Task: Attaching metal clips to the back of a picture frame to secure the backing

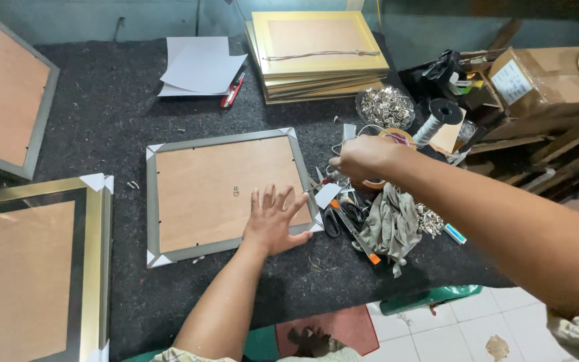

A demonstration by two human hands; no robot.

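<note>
The left hand (pixel 273 224) lies flat, fingers spread, on the face-down picture frame (pixel 226 191) at table centre. At two o'clock, the right hand (pixel 360 157) pinches among the tool clutter (pixel 356 214); what it grips I cannot tell. Fitting hardware to the backing seems in hand.

Around the frame (pixel 226 194) under my left hand (pixel 273 221) the dark felt table (pixel 102 121) is open above, to the left and along the near edge, so a hand can pass there. On the right, my right hand (pixel 363 157) is over a crowded heap: scissors (pixel 333 218), a grey rag (pixel 390 228), a bowl of metal clips (pixel 384 107) and a thread spool (pixel 437 119). Further back, the stack of gold frames (pixel 316 57) and white papers (pixel 199 66) block the way.
</note>
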